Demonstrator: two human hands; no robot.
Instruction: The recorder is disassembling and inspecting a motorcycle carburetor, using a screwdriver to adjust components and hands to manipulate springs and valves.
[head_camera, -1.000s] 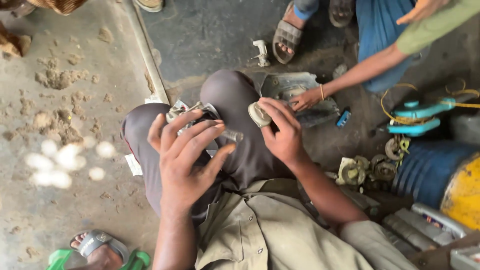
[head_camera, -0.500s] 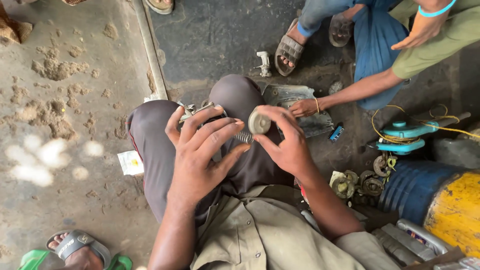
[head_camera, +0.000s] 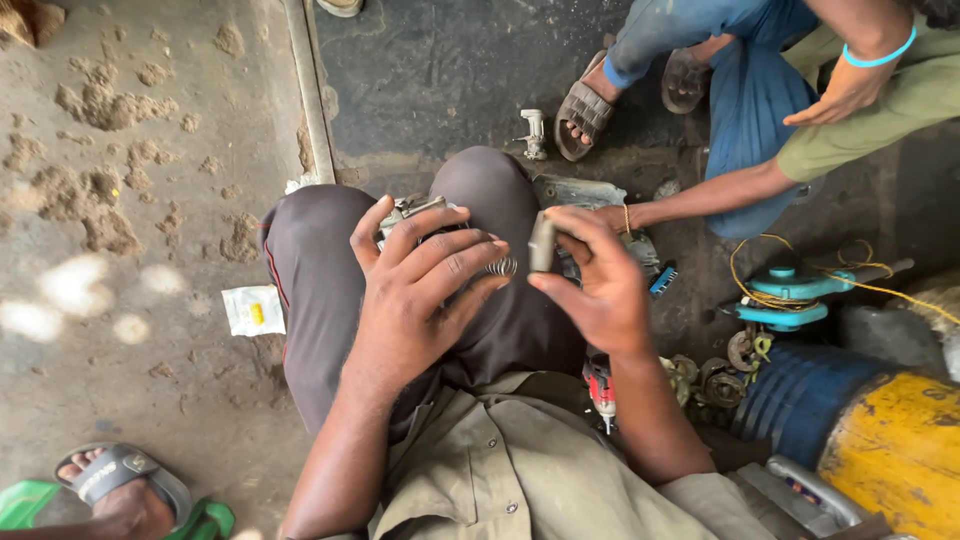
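A blue and yellow drum (head_camera: 880, 440) lies at the right, with a teal tool (head_camera: 790, 295) on the floor (head_camera: 150, 200) just beyond it. Over the knees, the left hand (head_camera: 415, 295) wraps with fingers spread around a metal part (head_camera: 410, 212) and its spring (head_camera: 500, 266). Beside it, the right hand (head_camera: 590, 285) pinches a small grey cylinder (head_camera: 541, 243) upright between thumb and fingers.
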